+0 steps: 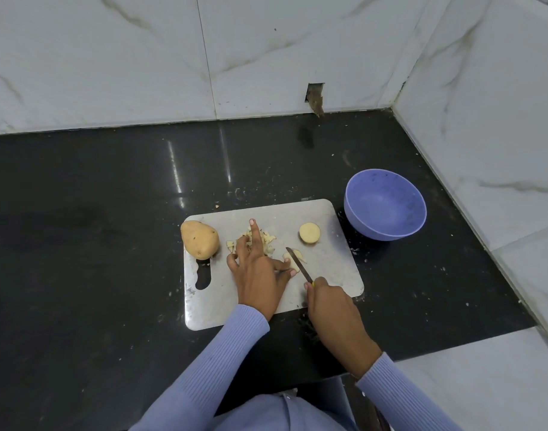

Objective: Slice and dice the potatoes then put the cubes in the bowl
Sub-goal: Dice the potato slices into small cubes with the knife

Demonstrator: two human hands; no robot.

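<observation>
A steel cutting board (328,269) lies on the black counter. At its left edge rests a whole potato (199,240). A cut potato half (309,233) lies near the right side. A heap of potato cubes (268,241) sits mid-board, partly hidden by my left hand (258,273). That hand has one finger stretched over the heap, while thumb and another finger pinch a potato slice (293,261). My right hand (332,309) grips a small knife (297,263), its blade resting on the slice. The purple bowl (384,204) stands to the right of the board with nothing in it.
The black counter (95,228) meets marble walls at the back and right, forming a corner behind the bowl. A small hole in the back wall (315,98) sits above the counter. Potato scraps (217,206) speckle the counter around the board.
</observation>
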